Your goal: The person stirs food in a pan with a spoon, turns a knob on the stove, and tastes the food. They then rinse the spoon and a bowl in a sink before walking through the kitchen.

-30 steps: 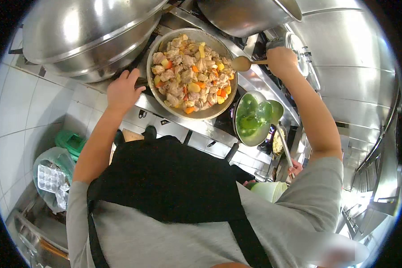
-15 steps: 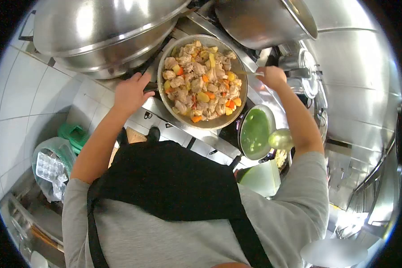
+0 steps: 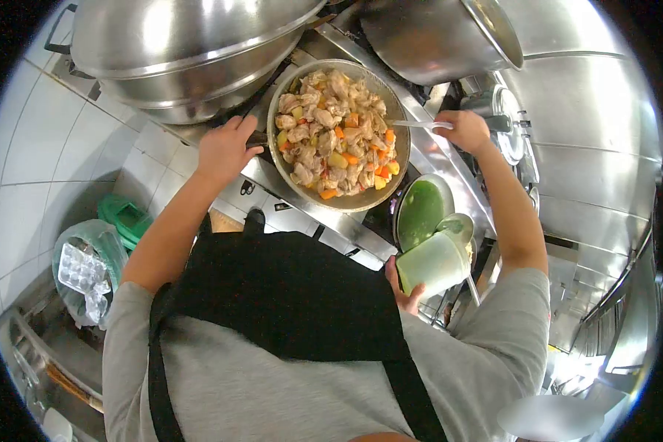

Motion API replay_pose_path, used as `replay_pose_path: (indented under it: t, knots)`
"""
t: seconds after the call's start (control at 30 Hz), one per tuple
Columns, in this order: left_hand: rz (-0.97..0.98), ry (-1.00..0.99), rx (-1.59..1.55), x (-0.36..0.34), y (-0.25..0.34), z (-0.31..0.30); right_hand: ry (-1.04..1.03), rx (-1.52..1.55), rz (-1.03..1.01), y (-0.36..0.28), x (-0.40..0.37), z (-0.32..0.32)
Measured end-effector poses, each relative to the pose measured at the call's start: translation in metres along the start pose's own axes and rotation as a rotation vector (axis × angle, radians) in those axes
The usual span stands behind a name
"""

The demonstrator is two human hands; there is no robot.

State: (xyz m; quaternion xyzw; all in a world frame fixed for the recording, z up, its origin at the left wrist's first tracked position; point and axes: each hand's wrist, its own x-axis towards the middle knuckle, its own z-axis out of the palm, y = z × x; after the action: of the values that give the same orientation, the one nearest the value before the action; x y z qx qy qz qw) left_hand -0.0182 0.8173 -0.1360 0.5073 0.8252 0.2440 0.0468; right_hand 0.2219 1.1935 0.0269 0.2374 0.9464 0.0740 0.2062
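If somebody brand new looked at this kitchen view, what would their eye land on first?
Probably the wide pan of meat at upper centre, with the left hand on its handle and the right hand holding a utensil that reaches in. Next, bright green liquid in a smaller pan to the lower right, beside a pale tub in another person's hand. A big shiny pot dominates the upper left.

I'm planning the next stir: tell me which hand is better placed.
Probably the right hand: it holds the spoon, which reaches into the pan. The left hand grips the handle, better suited to steadying.
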Motion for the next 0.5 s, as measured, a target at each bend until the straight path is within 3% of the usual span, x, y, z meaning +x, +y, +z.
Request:
replay_pose_path:
  t: [0.07, 0.27, 0.5]
  knots:
    - [0.06, 0.093, -0.033, -0.001, -0.001, 0.0, 0.028, -0.074, 0.011, -0.003, -0.008, -0.019]
    - [0.029, -0.058, 0.015, 0.004, -0.001, -0.006, -0.022, -0.338, 0.063, -0.03, -0.015, -0.066]
    - [0.082, -0.045, -0.011, 0.003, -0.004, -0.009, 0.068, -0.215, 0.141, -0.056, -0.028, -0.094]
